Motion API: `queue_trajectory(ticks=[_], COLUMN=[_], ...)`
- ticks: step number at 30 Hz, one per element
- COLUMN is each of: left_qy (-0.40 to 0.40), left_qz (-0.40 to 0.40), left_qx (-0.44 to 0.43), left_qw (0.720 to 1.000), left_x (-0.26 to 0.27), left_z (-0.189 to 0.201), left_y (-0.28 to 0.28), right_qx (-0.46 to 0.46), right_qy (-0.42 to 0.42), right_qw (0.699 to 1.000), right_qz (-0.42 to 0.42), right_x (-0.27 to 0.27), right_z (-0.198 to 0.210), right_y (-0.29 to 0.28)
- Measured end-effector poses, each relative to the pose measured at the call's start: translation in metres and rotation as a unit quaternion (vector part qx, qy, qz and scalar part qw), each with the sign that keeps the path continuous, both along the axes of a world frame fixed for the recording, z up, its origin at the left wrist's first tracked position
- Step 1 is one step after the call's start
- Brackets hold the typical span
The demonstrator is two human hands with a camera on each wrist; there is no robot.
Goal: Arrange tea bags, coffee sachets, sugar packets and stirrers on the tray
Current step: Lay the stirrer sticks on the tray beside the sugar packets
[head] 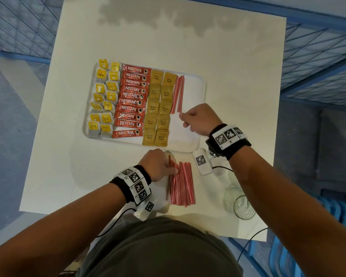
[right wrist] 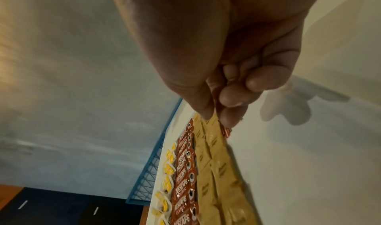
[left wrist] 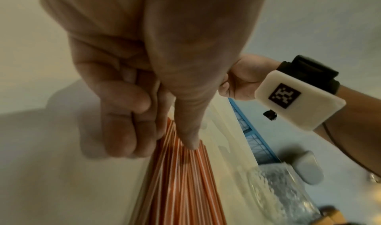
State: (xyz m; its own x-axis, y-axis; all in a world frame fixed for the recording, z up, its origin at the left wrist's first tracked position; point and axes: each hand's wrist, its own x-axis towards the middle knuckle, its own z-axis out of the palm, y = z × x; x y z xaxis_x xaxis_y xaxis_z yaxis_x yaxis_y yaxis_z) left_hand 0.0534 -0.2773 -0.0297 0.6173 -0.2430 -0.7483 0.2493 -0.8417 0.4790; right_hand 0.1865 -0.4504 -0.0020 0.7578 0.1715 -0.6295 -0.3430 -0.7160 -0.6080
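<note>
The red coffee sachets (head: 131, 100), stacked in a column left of frame centre, each read "NESCAFE CLASSIC". The tan sugar packets (head: 158, 108) beside them read "Brown Sugar". Two yellow tea bag tags (head: 101, 75) at far left read "TEA" and "RELAX".
</note>
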Motion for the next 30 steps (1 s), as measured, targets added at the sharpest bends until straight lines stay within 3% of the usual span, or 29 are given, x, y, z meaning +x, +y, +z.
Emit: queue_trajectory(ticks=[10, 20, 25, 30], left_qy=[-0.054, 0.007, 0.004, -0.013], left_qz=[-0.072, 0.057, 0.065, 0.079], left_qx=[0.043, 0.017, 0.009, -0.015], left_qw=[0.995, 0.998, 0.998, 0.997], left_x=[-0.003, -0.012, -0.013, -0.017], left_z=[0.013, 0.005, 0.013, 0.016], left_y=[-0.016, 0.0, 0.002, 0.004], right_qx=[-0.006, -0.075, -0.161, -0.188], right_qy=[-0.018, -0.05, -0.035, -0.004], right_qw=[1.0, 0.989, 0.974, 0.972], right_qz=[0.003, 0.115, 0.153, 0.143], right_x=[-0.031, -0.095, -0.123, -0.139], right_z=[0.003, 0.001, -0.009, -0.01], right_y=[-0.017, -0.026, -0.029, -0.029])
